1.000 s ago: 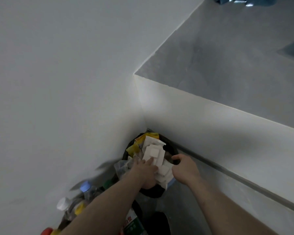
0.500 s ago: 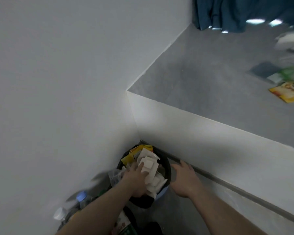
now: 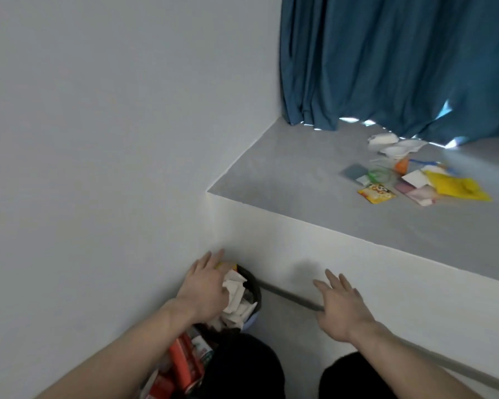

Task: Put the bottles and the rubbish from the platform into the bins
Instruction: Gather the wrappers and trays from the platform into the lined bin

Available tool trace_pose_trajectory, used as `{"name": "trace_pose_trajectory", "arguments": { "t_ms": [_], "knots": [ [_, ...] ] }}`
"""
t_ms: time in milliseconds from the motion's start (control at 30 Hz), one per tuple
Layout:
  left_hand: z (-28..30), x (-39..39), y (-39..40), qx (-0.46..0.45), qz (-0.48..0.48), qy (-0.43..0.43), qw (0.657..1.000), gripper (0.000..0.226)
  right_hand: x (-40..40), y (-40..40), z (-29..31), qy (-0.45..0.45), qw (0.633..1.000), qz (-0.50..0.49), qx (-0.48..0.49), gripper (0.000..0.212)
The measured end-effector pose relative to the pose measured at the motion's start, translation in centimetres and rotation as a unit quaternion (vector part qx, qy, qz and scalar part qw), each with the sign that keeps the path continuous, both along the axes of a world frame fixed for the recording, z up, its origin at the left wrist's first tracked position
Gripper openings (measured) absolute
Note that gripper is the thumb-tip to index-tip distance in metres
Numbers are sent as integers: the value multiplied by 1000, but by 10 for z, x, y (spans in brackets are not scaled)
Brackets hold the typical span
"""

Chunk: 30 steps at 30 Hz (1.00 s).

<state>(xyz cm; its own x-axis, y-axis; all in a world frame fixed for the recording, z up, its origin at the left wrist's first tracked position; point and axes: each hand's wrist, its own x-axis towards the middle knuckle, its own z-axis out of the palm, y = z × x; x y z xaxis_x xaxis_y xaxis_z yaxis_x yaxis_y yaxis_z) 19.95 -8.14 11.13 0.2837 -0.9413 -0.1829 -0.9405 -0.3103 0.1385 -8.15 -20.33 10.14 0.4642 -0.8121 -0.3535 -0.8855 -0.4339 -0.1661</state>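
Grey platform bare along its near edge; rubbish heaped far right by blue curtain. Below, in the wall corner, black bin stuffed with white paper. Left hand flat over it, right hand spread, empty.

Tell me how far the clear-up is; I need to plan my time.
Done: white crumpled paper fills the black-lined bin. In hand: nothing; the left hand rests on the paper, the right hand is open. Left: the yellow wrappers and white scraps pile on the grey platform.

Overfull bin; platform rubbish
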Motion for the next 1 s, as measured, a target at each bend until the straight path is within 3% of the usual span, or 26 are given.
{"name": "trace_pose_trajectory", "arguments": {
  "t_ms": [167, 333, 467, 600, 800, 1000],
  "knots": [
    [28, -62, 4, -56, -16, 32, 998, 69, -49, 38, 18, -23, 995, -97, -12, 79],
    [19, -120, 19, -71, 9, 57, 996, 64, -77, 72, 42, -88, 983, -147, -72, 72],
    [18, -136, 28, -112, 69, 74, 989, 58, -92, 82, 47, -114, 975, -171, -80, 70],
    [14, -143, 15, -127, 35, 74, 989, 62, -97, 70, 38, -106, 976, -177, -71, 71],
    [-19, -155, -13, -73, 16, 86, 993, 88, -104, 42, -9, -71, 985, -159, -8, 95],
    [-52, -163, -58, 59, -18, 79, 995, 88, -110, 2, -51, -48, 985, -154, 63, 90]
  ]
}}
